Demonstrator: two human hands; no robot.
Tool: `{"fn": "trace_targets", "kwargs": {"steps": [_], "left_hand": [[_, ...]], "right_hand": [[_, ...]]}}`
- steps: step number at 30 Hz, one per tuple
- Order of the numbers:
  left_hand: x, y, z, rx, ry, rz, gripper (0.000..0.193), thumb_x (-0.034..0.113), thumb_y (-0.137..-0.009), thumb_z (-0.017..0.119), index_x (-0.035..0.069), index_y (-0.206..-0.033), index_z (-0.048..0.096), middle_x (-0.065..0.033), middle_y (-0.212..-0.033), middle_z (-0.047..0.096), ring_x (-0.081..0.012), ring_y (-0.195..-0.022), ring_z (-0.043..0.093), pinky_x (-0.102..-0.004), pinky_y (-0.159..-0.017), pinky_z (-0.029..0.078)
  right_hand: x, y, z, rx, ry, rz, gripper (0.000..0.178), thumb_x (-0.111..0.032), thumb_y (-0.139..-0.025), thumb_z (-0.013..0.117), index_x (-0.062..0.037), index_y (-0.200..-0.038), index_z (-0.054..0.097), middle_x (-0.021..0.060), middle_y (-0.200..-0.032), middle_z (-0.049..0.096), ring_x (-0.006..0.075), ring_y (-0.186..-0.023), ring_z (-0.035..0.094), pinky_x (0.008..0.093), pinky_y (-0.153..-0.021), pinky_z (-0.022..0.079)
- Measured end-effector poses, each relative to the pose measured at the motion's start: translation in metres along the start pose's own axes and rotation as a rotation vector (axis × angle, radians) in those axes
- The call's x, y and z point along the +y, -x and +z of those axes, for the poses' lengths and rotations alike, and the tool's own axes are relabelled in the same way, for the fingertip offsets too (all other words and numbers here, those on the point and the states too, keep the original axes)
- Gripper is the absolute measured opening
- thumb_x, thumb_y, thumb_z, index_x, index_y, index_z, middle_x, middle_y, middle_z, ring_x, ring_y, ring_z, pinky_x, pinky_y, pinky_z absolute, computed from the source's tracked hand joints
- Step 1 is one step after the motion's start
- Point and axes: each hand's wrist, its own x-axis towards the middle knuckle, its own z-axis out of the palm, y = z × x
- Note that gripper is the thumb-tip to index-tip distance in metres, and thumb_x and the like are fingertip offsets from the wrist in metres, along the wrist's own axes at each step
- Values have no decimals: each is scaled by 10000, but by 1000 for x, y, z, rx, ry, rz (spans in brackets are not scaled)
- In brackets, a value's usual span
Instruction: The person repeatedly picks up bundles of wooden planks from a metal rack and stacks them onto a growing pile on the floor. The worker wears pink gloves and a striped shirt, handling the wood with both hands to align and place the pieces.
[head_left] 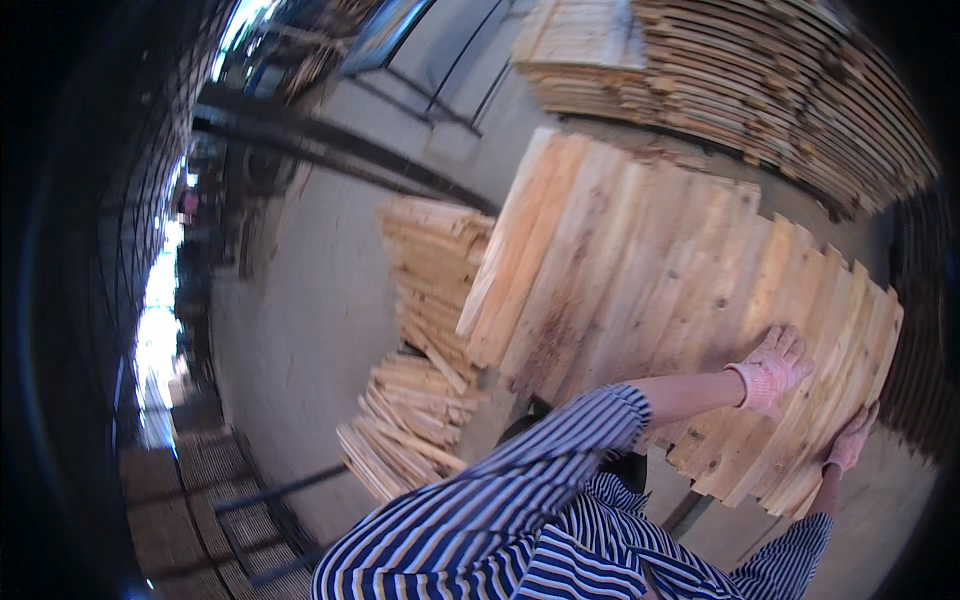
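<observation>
A broad row of light wooden boards [640, 270] lies side by side in front of me, their ends uneven. My left hand [775, 372], in a pink knit glove, rests flat on top of the boards towards the right, its fingers spread. At the right end, my right hand [852, 442] wears a similar glove and lies against the edge of the outermost board [880, 345]. Its fingers look stretched along that edge, though part of the hand is hard to make out. What supports the boards is mostly hidden beneath them.
Tall stacks of planks [760, 90] stand at the far right. Loose wooden strips [410, 420] and a pile of shorter boards [435, 250] lie left of the row. A dark metal beam [340, 145] runs across the far left, with a metal frame [430, 100] beyond.
</observation>
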Motion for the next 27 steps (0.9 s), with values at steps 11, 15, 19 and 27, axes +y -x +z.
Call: {"fn": "trace_targets", "kwargs": {"steps": [11, 15, 19, 27], "left_hand": [[-86, 487, 118, 928, 222, -948, 764, 465, -806, 739, 108, -1445, 521, -202, -1483, 479, -431, -1426, 365, -530, -1199, 254], [-98, 641, 270, 578, 511, -1456, 797, 539, -837, 676, 87, -1466, 490, -200, -1511, 469, -402, -1431, 372, -515, -1185, 298], [-134, 717, 355, 401, 1154, -1837, 715, 522, -869, 695, 67, -1405, 568, -204, -1397, 605, -366, -1319, 551, -418, -1134, 400], [-265, 748, 532, 1292, 1844, -1798, 791, 544, -859, 737, 39, -1429, 522, -125, -1241, 666, -206, -887, 614, -368, -753, 480]], "right_hand": [[-355, 218, 41, -23, -60, -770, 745, -489, -991, 592, -63, -1560, 370, 220, -1600, 361, 362, -1483, 342, 448, -1198, 330], [-454, 440, 76, -650, -497, -1013, 639, -116, -948, 671, -37, -1526, 412, 196, -1564, 411, 322, -1453, 394, 416, -1182, 346], [-474, 606, 138, -1144, -303, -1215, 598, -157, -901, 738, -81, -1454, 526, 162, -1430, 577, 329, -1295, 582, 391, -1092, 470], [-447, 749, 354, -1647, 245, -1009, 723, -339, -948, 665, -85, -1540, 336, 222, -1408, 552, 378, -1267, 574, 438, -1031, 485]]}}
